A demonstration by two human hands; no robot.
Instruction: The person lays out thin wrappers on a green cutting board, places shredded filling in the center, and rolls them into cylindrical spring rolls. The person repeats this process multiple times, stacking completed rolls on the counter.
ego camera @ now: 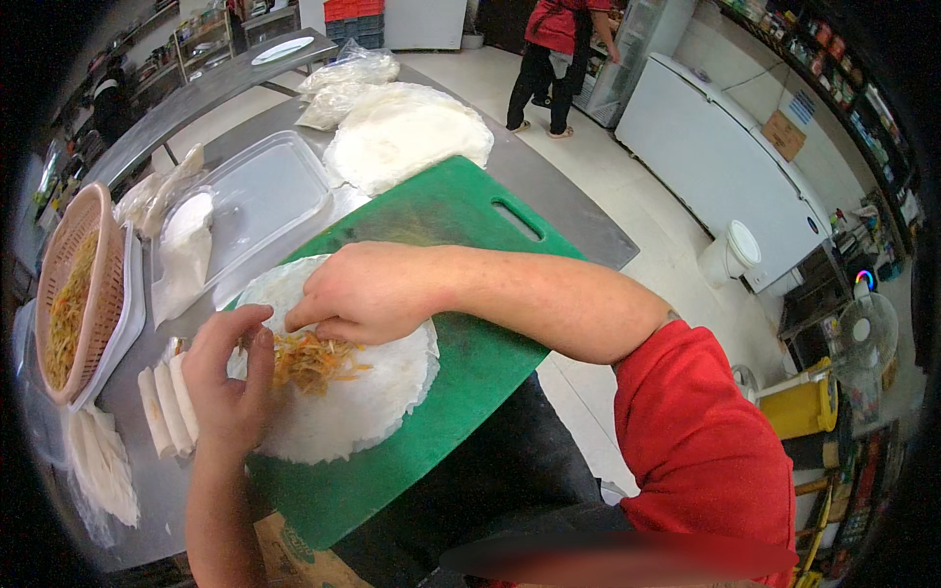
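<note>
A round, thin white wrapper lies flat on a green cutting board. On it sits a heap of shredded vegetable filling with orange shreds. My right hand reaches across from the right, its fingertips bent down at the filling's far edge. Whether those fingers grip any shreds is hidden. At the left edge of the wrapper is my left hand, thumb and index finger curved with a gap between them and nothing visible there. Rolled white wrappers lie just left of my left hand, partly covered by it.
A pink plastic basket of shredded filling stands at the left. Beyond the board are a clear plastic tray, a wrapper stack and plastic bags. More folded wrappers lie near left. A person stands by an upright cooler.
</note>
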